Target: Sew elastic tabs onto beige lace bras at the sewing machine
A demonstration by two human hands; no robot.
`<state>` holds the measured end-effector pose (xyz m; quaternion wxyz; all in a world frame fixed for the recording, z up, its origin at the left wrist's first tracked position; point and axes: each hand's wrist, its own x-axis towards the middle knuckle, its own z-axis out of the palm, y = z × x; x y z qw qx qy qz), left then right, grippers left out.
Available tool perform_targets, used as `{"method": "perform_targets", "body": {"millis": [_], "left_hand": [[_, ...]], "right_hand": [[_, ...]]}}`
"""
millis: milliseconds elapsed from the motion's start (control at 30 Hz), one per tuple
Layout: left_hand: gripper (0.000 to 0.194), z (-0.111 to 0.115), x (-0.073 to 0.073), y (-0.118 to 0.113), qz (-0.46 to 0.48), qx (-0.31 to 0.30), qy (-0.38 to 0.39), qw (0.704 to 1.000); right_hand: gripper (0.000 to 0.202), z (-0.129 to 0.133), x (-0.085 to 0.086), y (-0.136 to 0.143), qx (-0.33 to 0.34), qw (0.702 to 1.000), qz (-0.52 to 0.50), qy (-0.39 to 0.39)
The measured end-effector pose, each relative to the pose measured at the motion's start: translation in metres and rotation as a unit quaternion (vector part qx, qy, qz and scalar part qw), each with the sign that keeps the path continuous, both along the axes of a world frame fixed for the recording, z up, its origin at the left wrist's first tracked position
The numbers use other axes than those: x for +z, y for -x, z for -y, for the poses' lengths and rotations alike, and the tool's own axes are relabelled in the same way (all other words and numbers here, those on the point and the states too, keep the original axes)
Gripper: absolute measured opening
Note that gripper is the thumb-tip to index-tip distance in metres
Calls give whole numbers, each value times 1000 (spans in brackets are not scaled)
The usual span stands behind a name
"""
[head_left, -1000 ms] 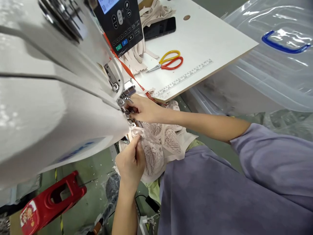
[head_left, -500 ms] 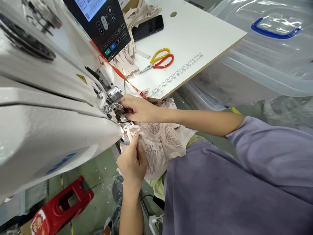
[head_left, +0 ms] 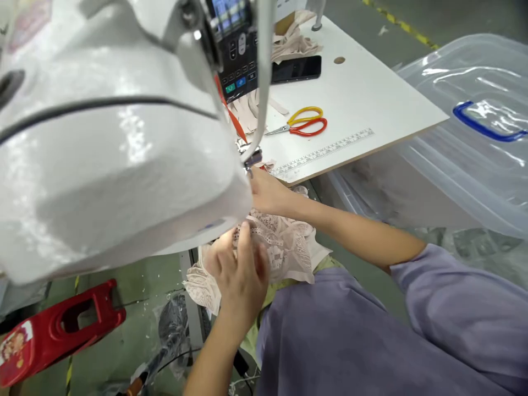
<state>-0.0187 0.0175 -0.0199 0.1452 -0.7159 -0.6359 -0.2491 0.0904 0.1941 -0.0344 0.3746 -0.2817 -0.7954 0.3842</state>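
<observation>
left hand [head_left: 243, 278] lies spread on lace garment [head_left: 286, 247]; cannot tell the grip of the half-hidden right hand [head_left: 269, 192].

The sewing machine [head_left: 136, 181] hides the fingertips of the right hand [head_left: 269, 191]. The left hand [head_left: 242, 275] looks blurry. The view's right edge cuts off the clear plastic box [head_left: 457, 165].

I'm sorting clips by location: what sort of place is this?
Probably a garment sewing workshop: a large white machine, apparently for sewing, lace fabric at the left hand, and scissors beside a ruler scale on the white tabletop.
</observation>
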Motion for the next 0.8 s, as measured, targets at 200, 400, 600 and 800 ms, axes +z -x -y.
{"method": "perform_targets", "body": {"millis": [200, 400, 600, 800], "left_hand": [[52, 2, 0, -9, -7, 10, 66, 998], [47, -1, 1, -6, 14, 0, 75, 997], [45, -4, 2, -6, 13, -8, 68, 998], [43, -6, 3, -6, 24, -11, 62, 998]], "right_hand": [[13, 2, 6, 2, -19, 1000, -10, 4], [11, 5, 18, 1, -32, 999, 3, 20], [13, 0, 11, 2, -25, 999, 0, 28], [7, -4, 7, 2, -14, 1000, 1, 16]]}}
